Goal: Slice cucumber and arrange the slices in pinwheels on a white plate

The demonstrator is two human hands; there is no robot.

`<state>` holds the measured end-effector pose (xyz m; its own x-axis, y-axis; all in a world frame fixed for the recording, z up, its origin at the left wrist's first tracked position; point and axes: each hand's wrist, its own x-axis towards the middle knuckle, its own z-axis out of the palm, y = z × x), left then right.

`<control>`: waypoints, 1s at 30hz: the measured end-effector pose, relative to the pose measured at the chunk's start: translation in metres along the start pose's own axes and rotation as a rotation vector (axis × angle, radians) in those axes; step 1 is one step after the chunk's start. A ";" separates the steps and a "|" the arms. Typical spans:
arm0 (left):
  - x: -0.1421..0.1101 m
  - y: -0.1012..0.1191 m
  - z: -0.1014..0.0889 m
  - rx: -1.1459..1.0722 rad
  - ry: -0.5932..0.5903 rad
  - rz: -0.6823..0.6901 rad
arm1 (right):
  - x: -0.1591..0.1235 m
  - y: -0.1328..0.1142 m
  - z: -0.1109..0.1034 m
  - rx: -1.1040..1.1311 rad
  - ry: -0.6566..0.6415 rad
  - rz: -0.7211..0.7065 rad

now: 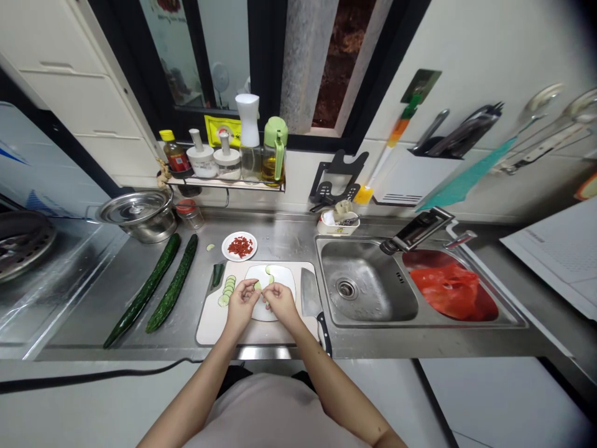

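Observation:
Over a white plate (288, 292), my two hands meet with fingertips nearly touching. My left hand (241, 302) pinches a thin cucumber slice (257, 285). My right hand (282, 301) is closed too, its fingertips at the edge of the same slice. Curved cucumber slices (270, 274) lie on the far part of the plate. The plate rests on a pale cutting board (212, 326). Left of my left hand, an overlapping row of cucumber slices (228, 287) sits beside a dark green cucumber piece (217, 275). A kitchen knife (309, 294) lies at the board's right side.
Two whole cucumbers (148, 289) lie on the steel counter to the left, near a lidded pot (140, 214). A small dish of chopped red pieces (240, 246) stands behind the board. To the right is the sink (373, 292), with a red bag (448, 283) in its second basin.

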<state>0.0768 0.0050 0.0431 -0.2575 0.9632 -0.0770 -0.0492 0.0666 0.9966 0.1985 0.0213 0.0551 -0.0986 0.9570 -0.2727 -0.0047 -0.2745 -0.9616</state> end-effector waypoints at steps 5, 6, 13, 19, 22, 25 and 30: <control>0.005 -0.011 0.005 -0.010 0.008 -0.007 | 0.010 0.010 -0.006 -0.029 -0.007 -0.007; 0.007 -0.014 0.006 -0.006 0.009 -0.006 | 0.013 0.012 -0.008 -0.041 -0.015 -0.010; 0.032 -0.031 0.006 0.254 -0.007 -0.034 | 0.039 0.019 -0.028 -0.384 -0.017 -0.101; 0.052 -0.028 0.014 0.634 -0.043 -0.101 | 0.061 0.010 -0.042 -0.772 0.018 -0.195; 0.058 -0.024 0.020 0.773 -0.060 -0.138 | 0.072 0.007 -0.043 -0.908 0.003 -0.173; 0.063 -0.021 0.025 0.927 -0.064 -0.163 | 0.082 0.006 -0.042 -1.032 -0.024 -0.138; 0.070 -0.021 0.030 1.103 -0.077 -0.173 | 0.094 0.006 -0.039 -1.168 -0.058 -0.090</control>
<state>0.0883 0.0791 0.0181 -0.2678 0.9295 -0.2536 0.8139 0.3591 0.4568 0.2279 0.1131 0.0229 -0.1898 0.9546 -0.2295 0.8997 0.0755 -0.4300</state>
